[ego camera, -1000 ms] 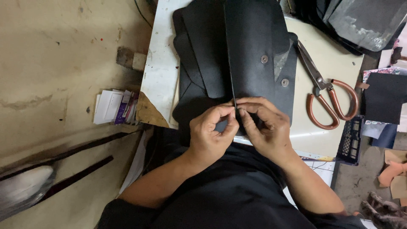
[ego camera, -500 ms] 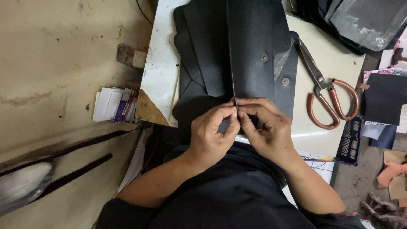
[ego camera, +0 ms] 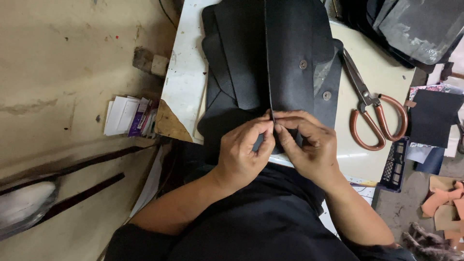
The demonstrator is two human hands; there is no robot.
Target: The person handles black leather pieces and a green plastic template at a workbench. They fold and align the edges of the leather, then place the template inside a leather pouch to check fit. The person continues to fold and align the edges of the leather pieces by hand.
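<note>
Single head view, steep downward, close over worktable (ego camera: 186,72).

Work table, head view: pale top, stained, cluttered.

The white table (ego camera: 186,72) has a scuffed, spotted top with a brown worn patch at its near left corner. Black leather pieces (ego camera: 251,63) lie stacked along its middle, overlapping; the upper panel carries two small round metal snaps (ego camera: 303,64) on its right part, and the stack's near end overhangs the table edge. Scissors (ego camera: 369,108) with reddish-brown handles lie just right of the leather, blades pointing away, handles toward the near edge. More dark material (ego camera: 411,29) rests on the far right corner. A black mesh basket (ego camera: 394,166) sits at the near right edge.
</note>
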